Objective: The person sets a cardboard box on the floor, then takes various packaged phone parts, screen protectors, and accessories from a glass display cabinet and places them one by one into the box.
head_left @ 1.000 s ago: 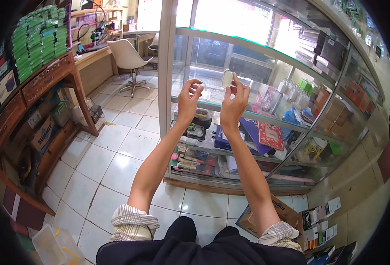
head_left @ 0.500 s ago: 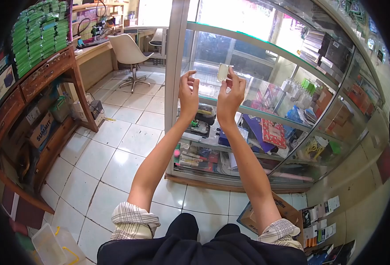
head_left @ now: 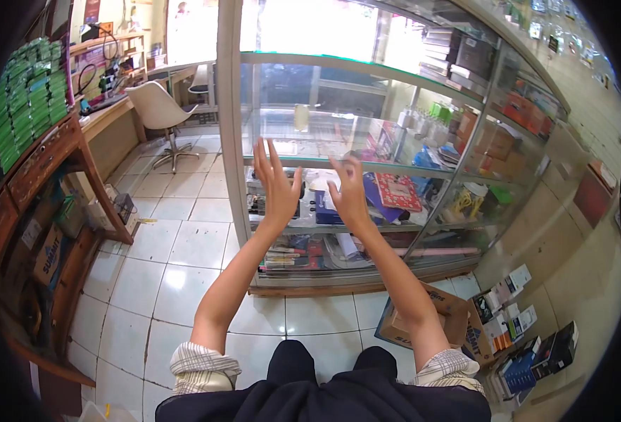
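My left hand is raised before the glass display cabinet, its fingers stretched upward and the thumb apart. Nothing is in it. To its right, my right hand is also empty, with loosely bent fingers, a separate thumb and slightly blurred fingertips. A small cream rectangular piece shows above and between both hands, against the upper glass, touching neither. Whether it is on the glass or in the air, I cannot tell. Behind my right hand, a red patterned book and a purple folder lie inside the cabinet.
A wooden shelf unit with stacked green packets stands left. A white swivel chair is further back on the tiled floor. An open cardboard box and several small boxes sit low at right.
The view has swung right, and both hands are lower in it. My right thumb and fingers, earlier around the cream piece, are now apart from it. My left fingers have straightened.
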The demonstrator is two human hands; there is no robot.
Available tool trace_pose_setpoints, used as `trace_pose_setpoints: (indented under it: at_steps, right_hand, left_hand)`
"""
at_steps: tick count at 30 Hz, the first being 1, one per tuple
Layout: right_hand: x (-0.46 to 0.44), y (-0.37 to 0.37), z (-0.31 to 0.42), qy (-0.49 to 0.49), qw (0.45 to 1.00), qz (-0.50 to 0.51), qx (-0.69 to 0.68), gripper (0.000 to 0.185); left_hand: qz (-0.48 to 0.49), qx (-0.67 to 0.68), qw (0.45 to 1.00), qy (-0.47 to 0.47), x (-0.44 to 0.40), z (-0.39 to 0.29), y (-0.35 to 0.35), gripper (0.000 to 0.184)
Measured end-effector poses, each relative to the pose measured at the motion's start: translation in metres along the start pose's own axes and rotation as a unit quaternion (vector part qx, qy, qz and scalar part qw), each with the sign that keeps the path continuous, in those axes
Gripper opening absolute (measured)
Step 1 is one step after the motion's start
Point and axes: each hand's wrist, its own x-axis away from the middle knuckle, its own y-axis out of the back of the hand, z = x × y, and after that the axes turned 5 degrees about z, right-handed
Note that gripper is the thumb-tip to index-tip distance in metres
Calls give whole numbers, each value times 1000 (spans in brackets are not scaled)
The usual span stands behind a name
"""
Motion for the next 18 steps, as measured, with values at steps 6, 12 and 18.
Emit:
trace_pose_setpoints:
  at_steps: [6, 12, 18]
  right_hand:
    - [160, 53, -101, -149, 984, 76, 55, 38]
    - [291, 181, -143, -306, 937, 62, 156, 28]
    - [449, 306, -175, -422, 835, 46, 350, 32]
  left_hand:
    - [154, 15, 988, 24, 110, -19, -33, 79]
    - [292, 115, 948, 61, 245, -101, -125, 78]
    - [485, 123, 851, 158, 388, -170, -220, 83]
